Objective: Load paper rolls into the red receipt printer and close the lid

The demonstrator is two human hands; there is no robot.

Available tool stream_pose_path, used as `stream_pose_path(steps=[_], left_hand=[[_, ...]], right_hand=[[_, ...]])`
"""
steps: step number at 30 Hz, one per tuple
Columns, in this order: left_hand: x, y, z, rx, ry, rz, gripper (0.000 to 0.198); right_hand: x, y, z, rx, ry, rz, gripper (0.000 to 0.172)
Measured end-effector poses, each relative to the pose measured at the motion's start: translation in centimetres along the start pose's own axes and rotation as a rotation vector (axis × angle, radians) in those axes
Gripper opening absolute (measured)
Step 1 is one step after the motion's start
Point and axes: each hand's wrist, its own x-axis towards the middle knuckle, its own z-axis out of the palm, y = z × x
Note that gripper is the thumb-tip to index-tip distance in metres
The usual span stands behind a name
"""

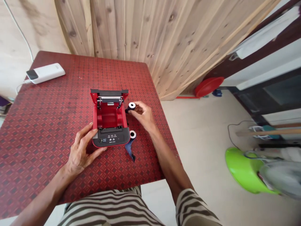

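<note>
Wooden planks line the wall behind a table [47,119] covered in a red diamond-patterned cloth. A small red printer [110,124] sits mid-table with its lid tipped up. The left hand [81,150] lies open, its spread fingers resting on the printer's near corner. The right hand [143,115] pinches a paper roll [132,105] in its fingertips, just beside the printer's open bay. A second roll [133,134] lies just inward of that wrist. A white power bank [45,72] rests well beyond the left hand.

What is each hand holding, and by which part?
The right hand pinches a small paper roll by its outer edge. The left hand clasps the open red printer at its front left corner.
</note>
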Motion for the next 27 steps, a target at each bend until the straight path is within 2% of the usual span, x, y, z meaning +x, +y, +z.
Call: stream_pose_path(steps=[2, 5, 9, 10, 12, 14, 17, 19, 22, 25, 27], left_hand=[[0.1, 0.1, -0.1, 0.011, 0.001, 0.004, 0.085], [0.4, 0.3, -0.2, 0.016, -0.007, 0.004, 0.084], [0.6, 0.4, -0.4, 0.03, -0.013, 0.001, 0.085], [0.6, 0.4, -0.4, 0.03, -0.012, 0.001, 0.086], [0.6, 0.3, -0.4, 0.021, -0.011, 0.003, 0.087], [0.6, 0.4, -0.3, 0.006, -0.014, 0.002, 0.088], [0.6, 0.4, -0.2, -0.006, -0.015, -0.003, 0.089], [0.6, 0.5, -0.2, -0.008, -0.013, -0.008, 0.088], [0.5, 0.4, -0.2, -0.013, -0.002, 0.0, 0.088], [0.3, 0.4, -0.1, -0.018, -0.005, 0.0, 0.087], [0.2, 0.4, -0.1, -0.027, -0.023, -0.01, 0.085]], right_hand=[[-0.1, 1.4, 1.2, 0.003, -0.024, 0.047, 0.03], [-0.4, 1.9, 1.9, -0.043, -0.054, 0.045, 0.027], [-1.6, 1.0, 0.3, -0.076, -0.081, 0.016, 0.045], [-2.4, 0.6, -0.5, -0.101, -0.056, 0.016, 0.045], [-4.3, -0.3, -1.9, -0.155, -0.037, 0.04, 0.031], [-6.4, -1.3, -2.9, -0.171, -0.116, 0.09, 0.017], [-8.9, -2.1, -2.5, -0.153, -0.266, 0.141, 0.028], [-9.7, -1.9, -1.4, -0.173, -0.247, 0.12, 0.031], [-10.4, -1.5, -0.4, -0.197, -0.158, 0.081, 0.021], [-11.2, -2.8, -1.8, -0.236, -0.157, 0.088, 0.017], [-11.6, -5.1, -3.5, -0.28, -0.167, 0.063, 0.02]])
